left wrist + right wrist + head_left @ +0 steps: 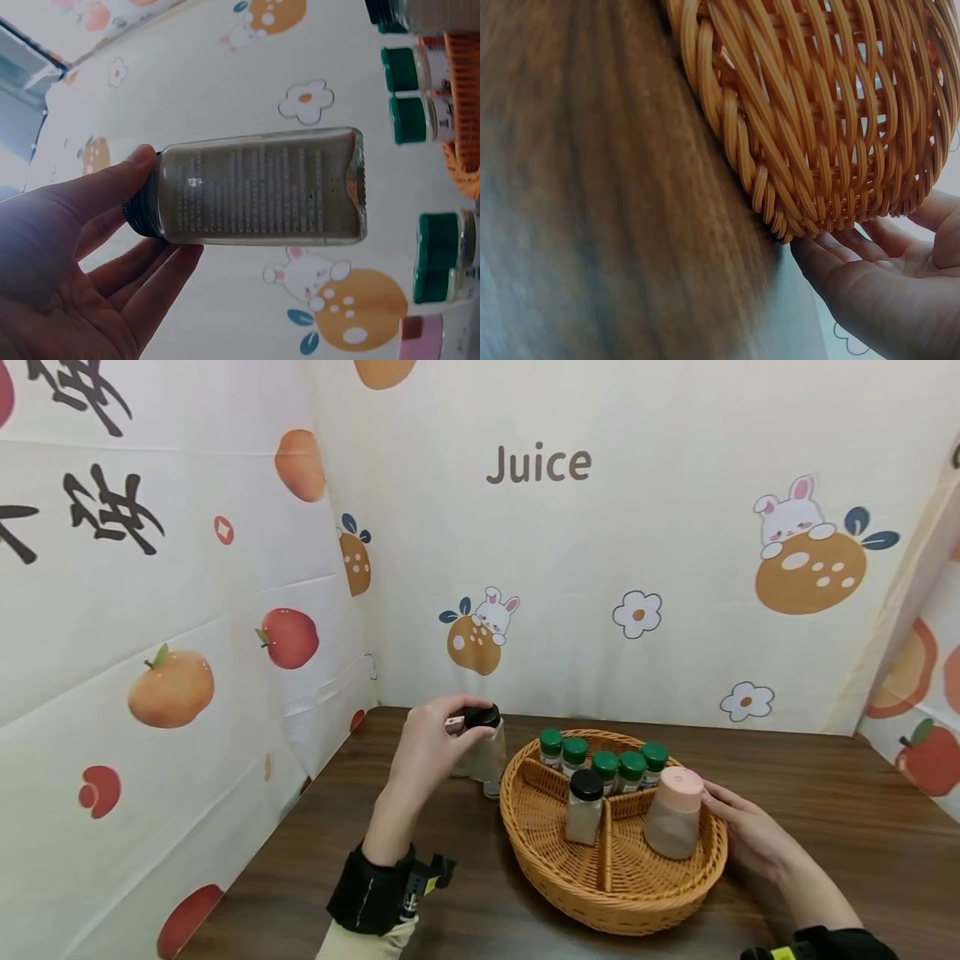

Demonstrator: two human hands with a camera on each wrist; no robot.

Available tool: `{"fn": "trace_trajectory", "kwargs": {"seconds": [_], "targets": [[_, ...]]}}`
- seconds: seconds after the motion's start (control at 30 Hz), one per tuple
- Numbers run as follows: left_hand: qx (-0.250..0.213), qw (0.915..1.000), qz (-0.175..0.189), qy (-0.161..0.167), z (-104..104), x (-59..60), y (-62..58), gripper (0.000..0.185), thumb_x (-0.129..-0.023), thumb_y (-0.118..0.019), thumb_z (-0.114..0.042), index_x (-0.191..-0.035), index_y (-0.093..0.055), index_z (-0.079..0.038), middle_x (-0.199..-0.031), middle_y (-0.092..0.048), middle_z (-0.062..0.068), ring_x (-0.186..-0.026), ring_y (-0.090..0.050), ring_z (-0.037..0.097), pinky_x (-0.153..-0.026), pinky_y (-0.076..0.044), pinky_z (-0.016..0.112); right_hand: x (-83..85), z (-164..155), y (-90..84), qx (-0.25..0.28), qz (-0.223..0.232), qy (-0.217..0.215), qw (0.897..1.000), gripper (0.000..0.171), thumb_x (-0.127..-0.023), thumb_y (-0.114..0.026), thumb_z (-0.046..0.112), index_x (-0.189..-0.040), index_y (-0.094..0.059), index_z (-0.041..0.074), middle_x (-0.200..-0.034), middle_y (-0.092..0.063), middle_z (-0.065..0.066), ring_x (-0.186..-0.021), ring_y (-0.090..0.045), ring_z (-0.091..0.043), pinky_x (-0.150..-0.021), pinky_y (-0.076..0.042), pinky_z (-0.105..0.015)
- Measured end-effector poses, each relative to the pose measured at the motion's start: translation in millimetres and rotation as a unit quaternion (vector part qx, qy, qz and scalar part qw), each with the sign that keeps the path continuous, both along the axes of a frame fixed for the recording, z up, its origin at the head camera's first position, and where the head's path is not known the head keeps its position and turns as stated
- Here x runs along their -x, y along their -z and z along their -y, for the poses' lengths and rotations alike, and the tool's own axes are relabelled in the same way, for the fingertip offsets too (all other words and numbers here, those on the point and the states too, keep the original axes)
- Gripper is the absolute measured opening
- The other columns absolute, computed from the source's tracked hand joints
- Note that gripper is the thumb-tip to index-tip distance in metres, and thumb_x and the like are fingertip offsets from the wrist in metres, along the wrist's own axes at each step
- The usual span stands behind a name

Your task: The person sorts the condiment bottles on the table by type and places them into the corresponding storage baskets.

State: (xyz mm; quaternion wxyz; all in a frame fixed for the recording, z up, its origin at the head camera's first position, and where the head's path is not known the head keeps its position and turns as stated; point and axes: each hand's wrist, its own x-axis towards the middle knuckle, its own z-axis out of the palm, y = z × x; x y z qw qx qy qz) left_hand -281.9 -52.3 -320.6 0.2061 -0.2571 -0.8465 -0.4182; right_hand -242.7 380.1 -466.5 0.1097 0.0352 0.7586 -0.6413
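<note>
Now left hand (427,739) pinches black-capped clear jar (262,187) of greenish-grey powder; right hand (750,831), fingers relaxed, touches basket (622,893).

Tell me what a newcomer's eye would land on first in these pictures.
First the round wicker basket on the dark wooden table, with five green-capped jars lined up at its back, a black-capped jar in the middle and a pink-capped jar toward the right. Next, the left hand pinching a black-lidded glass jar by its cap, left of the basket. The right hand rests against the basket's right rim.
</note>
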Motion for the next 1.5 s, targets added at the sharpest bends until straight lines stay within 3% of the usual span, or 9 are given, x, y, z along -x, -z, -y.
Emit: {"fn": "trace_trajectory", "kwargs": {"seconds": [0.03,0.13,0.27,0.4,0.57,0.73,0.87,1.3,1.5], "targets": [[-0.005,1.0000,0.001,0.005,0.1,-2.5,0.2,0.028,-0.084,-0.080,-0.020,-0.111,-0.075,-0.016,-0.116,-0.072,0.010,-0.107,-0.071,0.023,-0.084,-0.060,0.034,1.1,3.4,1.0,-0.002,-0.002,-0.001,1.000,0.077,-0.108,-0.035,0.043,-0.158,0.003,-0.001,-0.164,0.002,-0.027,-0.122,-0.045,0.011,-0.087,-0.045,-0.010],[-0.009,0.9995,0.009,0.029,-1.6,-9.3,1.7,0.027,-0.084,-0.080,-0.019,-0.110,-0.075,-0.016,-0.114,-0.072,0.008,-0.104,-0.072,0.021,-0.082,-0.060,0.032,3.7,14.1,2.3,0.006,0.000,-0.003,1.000,0.076,-0.108,-0.034,0.043,-0.158,0.003,0.000,-0.165,0.001,-0.026,-0.150,-0.025,-0.021,-0.087,-0.043,-0.008],[-0.001,0.9979,0.014,0.064,-9.8,-16.3,3.6,0.027,-0.084,-0.079,-0.019,-0.110,-0.074,-0.017,-0.111,-0.073,0.004,-0.102,-0.071,0.016,-0.081,-0.060,0.029,5.7,18.5,1.3,0.022,-0.003,-0.009,1.000,0.076,-0.108,-0.034,0.042,-0.158,0.004,0.000,-0.165,0.003,-0.026,-0.153,0.001,-0.041,-0.086,-0.043,-0.008],[0.013,0.9969,0.014,0.076,-20.4,-22.4,5.5,0.028,-0.082,-0.081,-0.020,-0.109,-0.074,-0.019,-0.111,-0.073,-0.001,-0.102,-0.070,0.012,-0.084,-0.060,0.029,6.7,17.8,0.9,0.012,-0.009,-0.008,1.000,0.077,-0.108,-0.036,0.044,-0.158,0.002,0.000,-0.165,0.000,-0.026,-0.151,-0.024,-0.022,-0.089,-0.043,-0.009],[0.044,0.9919,0.038,0.113,-35.2,-27.7,12.8,0.028,-0.084,-0.079,-0.019,-0.111,-0.073,-0.017,-0.114,-0.072,0.001,-0.102,-0.069,0.013,-0.082,-0.059,0.026,6.1,14.7,2.9,0.001,-0.016,-0.001,1.000,0.077,-0.107,-0.039,0.044,-0.159,-0.002,0.000,-0.165,-0.007,-0.022,-0.105,-0.042,0.023,-0.090,-0.044,-0.010],[0.078,0.9860,0.051,0.138,-47.7,-30.6,24.1,0.028,-0.085,-0.079,-0.022,-0.111,-0.072,-0.019,-0.108,-0.071,0.000,-0.081,-0.063,0.011,-0.070,-0.052,0.016,4.4,12.0,2.6,-0.001,-0.015,0.002,1.000,0.077,-0.107,-0.039,0.044,-0.159,-0.002,0.001,-0.165,-0.006,-0.023,-0.123,-0.042,0.012,-0.089,-0.043,-0.009],[0.094,0.9826,0.063,0.147,-54.4,-32.1,33.3,0.028,-0.084,-0.079,-0.024,-0.110,-0.071,-0.021,-0.112,-0.071,-0.002,-0.087,-0.064,0.008,-0.073,-0.052,0.016,3.7,11.9,0.1,-0.005,-0.011,0.000,1.000,0.077,-0.107,-0.037,0.044,-0.159,0.000,0.002,-0.165,-0.003,-0.024,-0.143,-0.030,-0.007,-0.089,-0.042,-0.008],[0.164,0.9714,0.079,0.152,-79.1,-31.0,52.4,0.027,-0.084,-0.080,-0.026,-0.108,-0.067,-0.021,-0.114,-0.064,-0.002,-0.084,-0.054,0.010,-0.071,-0.045,0.018,-0.6,7.1,-3.8,0.012,-0.011,-0.005,1.000,0.073,-0.109,-0.033,0.038,-0.158,0.005,-0.001,-0.165,0.003,-0.026,-0.152,0.000,-0.040,-0.085,-0.040,-0.006],[0.208,0.9629,0.078,0.153,-91.8,-34.2,58.1,0.029,-0.084,-0.080,-0.028,-0.108,-0.065,-0.022,-0.112,-0.063,-0.003,-0.091,-0.058,0.007,-0.073,-0.047,0.017,-4.8,3.4,-5.0,-0.014,-0.010,0.009,1.000,0.075,-0.108,-0.035,0.043,-0.159,0.001,0.001,-0.165,-0.002,-0.024,-0.150,-0.021,-0.018,-0.090,-0.042,-0.009]]}}
